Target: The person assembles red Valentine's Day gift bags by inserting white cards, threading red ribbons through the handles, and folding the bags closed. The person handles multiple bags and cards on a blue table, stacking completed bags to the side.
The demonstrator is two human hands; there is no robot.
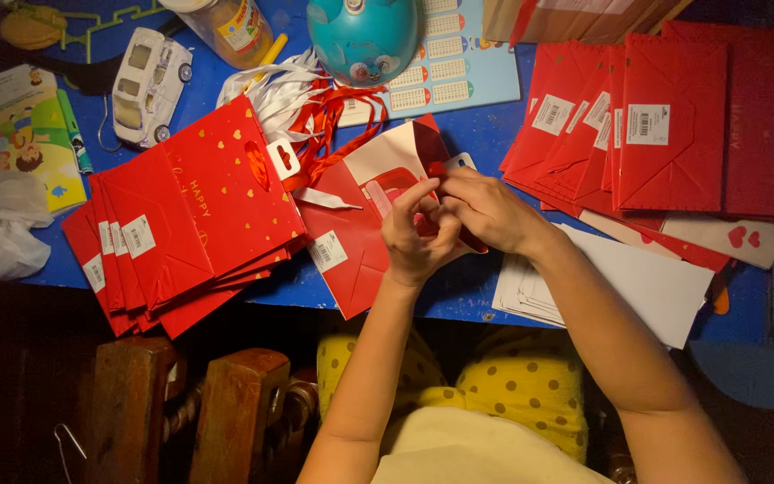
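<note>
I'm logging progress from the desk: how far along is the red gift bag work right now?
Apparently done: a fanned stack of flat red bags lies at left. In hand: the left hand and right hand work together at the rim of one open red bag. Seemingly left: another stack of flat bags at right, loose ribbons, and white sheets.
</note>
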